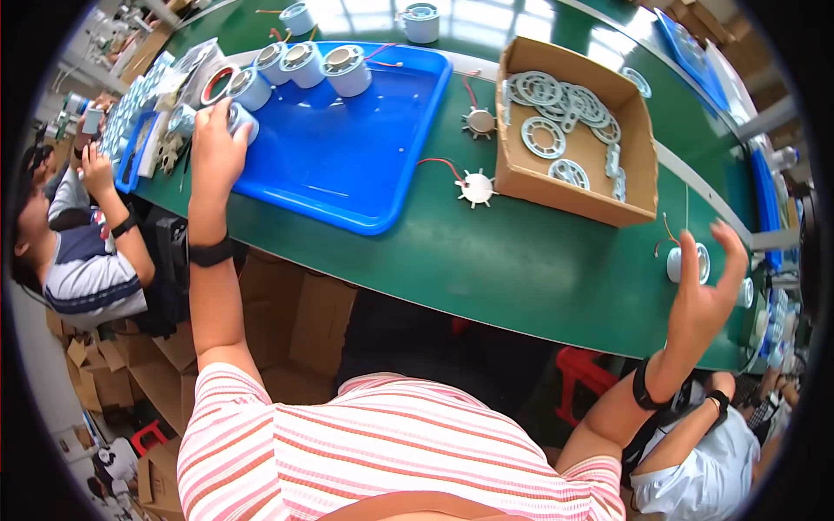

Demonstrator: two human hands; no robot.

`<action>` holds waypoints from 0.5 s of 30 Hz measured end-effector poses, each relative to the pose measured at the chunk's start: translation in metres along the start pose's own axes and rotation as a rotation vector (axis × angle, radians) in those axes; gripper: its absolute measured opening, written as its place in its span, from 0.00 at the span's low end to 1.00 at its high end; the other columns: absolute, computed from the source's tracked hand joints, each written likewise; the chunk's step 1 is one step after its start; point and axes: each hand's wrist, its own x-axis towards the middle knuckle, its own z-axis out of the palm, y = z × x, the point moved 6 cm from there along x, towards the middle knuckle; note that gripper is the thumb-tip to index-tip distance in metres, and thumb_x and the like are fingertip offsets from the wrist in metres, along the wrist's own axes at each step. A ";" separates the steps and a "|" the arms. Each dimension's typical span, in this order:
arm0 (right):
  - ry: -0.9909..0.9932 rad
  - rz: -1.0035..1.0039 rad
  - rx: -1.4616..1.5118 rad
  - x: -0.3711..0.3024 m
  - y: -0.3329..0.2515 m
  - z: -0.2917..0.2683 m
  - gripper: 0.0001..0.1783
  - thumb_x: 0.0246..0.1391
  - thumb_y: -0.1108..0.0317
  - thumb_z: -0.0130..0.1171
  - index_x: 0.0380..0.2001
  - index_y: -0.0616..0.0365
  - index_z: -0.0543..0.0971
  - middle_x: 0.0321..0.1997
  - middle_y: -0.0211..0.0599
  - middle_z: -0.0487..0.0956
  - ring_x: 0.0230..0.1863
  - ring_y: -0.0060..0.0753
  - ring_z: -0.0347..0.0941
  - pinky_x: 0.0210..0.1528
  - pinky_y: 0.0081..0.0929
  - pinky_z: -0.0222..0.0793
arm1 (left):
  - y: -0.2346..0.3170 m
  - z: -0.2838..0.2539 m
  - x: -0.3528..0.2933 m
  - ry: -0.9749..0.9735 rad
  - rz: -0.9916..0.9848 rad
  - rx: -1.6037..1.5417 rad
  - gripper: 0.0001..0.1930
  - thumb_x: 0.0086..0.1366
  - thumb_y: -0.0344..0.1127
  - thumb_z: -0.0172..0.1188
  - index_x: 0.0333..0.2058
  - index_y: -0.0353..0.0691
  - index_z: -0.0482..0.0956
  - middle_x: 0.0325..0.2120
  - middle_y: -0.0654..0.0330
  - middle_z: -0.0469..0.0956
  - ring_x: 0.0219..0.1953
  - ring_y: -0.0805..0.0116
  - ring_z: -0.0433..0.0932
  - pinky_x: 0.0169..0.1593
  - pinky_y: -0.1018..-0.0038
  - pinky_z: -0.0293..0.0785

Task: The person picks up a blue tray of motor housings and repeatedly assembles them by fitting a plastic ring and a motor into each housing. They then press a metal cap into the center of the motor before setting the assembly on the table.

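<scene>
My left hand (217, 146) is at the left edge of the blue tray (330, 152), its fingers and thumb closed round a pale blue cylindrical motor housing (245, 123), which they partly hide. Beyond it stand several similar housings (347, 71), with ringed silver tops and thin wires. My right hand (702, 295) is raised at the right of the table, thumb and fingers spread. Just behind its fingers lies another pale cylindrical housing (675, 264) with thin wires; no grip on it shows.
On the green table (434, 252) a cardboard box (573, 198) holds several pale slotted rings. Two silver spoked discs (476, 188) with red wires lie between tray and box. A co-worker (91, 269) sits at the left; another person (704, 451) is at the lower right.
</scene>
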 end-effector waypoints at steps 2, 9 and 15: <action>-0.239 -0.047 0.159 0.023 -0.038 0.025 0.07 0.58 0.74 0.67 0.39 0.64 0.81 0.42 0.37 0.81 0.47 0.31 0.76 0.53 0.30 0.70 | 0.037 -0.016 -0.009 -0.197 -0.105 -0.058 0.33 0.57 0.38 0.75 0.59 0.34 0.75 0.45 0.50 0.74 0.45 0.51 0.77 0.52 0.67 0.75; -0.714 -0.367 0.036 0.066 -0.091 0.170 0.07 0.48 0.68 0.68 0.28 0.61 0.87 0.37 0.43 0.83 0.39 0.47 0.78 0.42 0.38 0.72 | 0.142 -0.038 -0.039 -0.101 0.118 -0.248 0.33 0.52 0.38 0.79 0.55 0.34 0.78 0.37 0.55 0.73 0.39 0.55 0.74 0.47 0.64 0.74; -1.098 -0.239 -0.212 0.061 -0.096 0.196 0.08 0.48 0.67 0.65 0.28 0.60 0.86 0.34 0.43 0.82 0.34 0.49 0.77 0.39 0.41 0.74 | 0.255 -0.087 -0.080 -0.226 0.598 -0.477 0.35 0.45 0.36 0.81 0.54 0.38 0.79 0.46 0.56 0.76 0.45 0.56 0.75 0.52 0.61 0.71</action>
